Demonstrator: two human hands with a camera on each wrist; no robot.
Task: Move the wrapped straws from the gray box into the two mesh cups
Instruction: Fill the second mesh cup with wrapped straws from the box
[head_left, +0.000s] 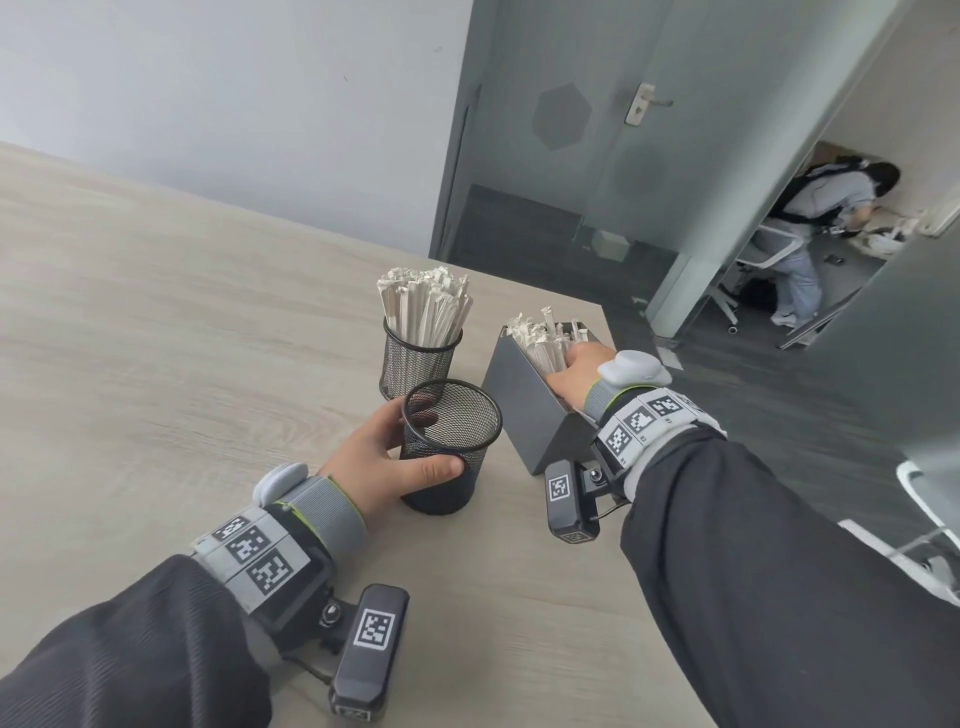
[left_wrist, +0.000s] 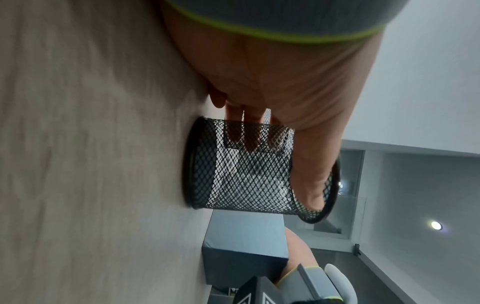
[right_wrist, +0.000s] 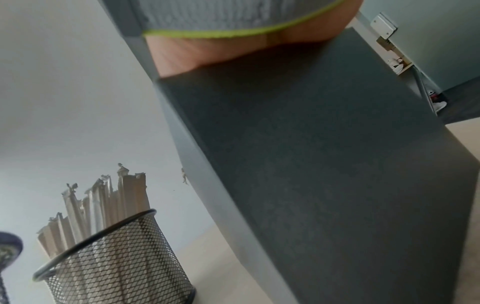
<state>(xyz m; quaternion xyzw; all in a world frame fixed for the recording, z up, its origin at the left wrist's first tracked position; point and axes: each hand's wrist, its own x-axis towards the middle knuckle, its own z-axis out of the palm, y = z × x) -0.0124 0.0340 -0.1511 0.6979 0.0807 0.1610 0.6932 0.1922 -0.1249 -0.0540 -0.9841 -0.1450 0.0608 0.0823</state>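
Left hand (head_left: 374, 462) gripping empty mesh cup (head_left: 451, 447), right hand (head_left: 576, 371) inside gray box (head_left: 524, 400) near table corner, grip unclear

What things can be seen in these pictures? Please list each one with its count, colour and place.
Table: one, light wood grain, under everything.
Empty mesh cup: one, black, near centre, tilted, held.
Full mesh cup: one, black, behind the empty one, packed with wrapped straws.
Gray box: one, dark gray, right of the cups, tilted, with wrapped straws inside.
Glass door: one, frosted gray, background.
Another person: one, far right, through the doorway.
Left hand: grips the empty mesh cup.
Right hand: reaches into the gray box among the straws; fingers hidden.
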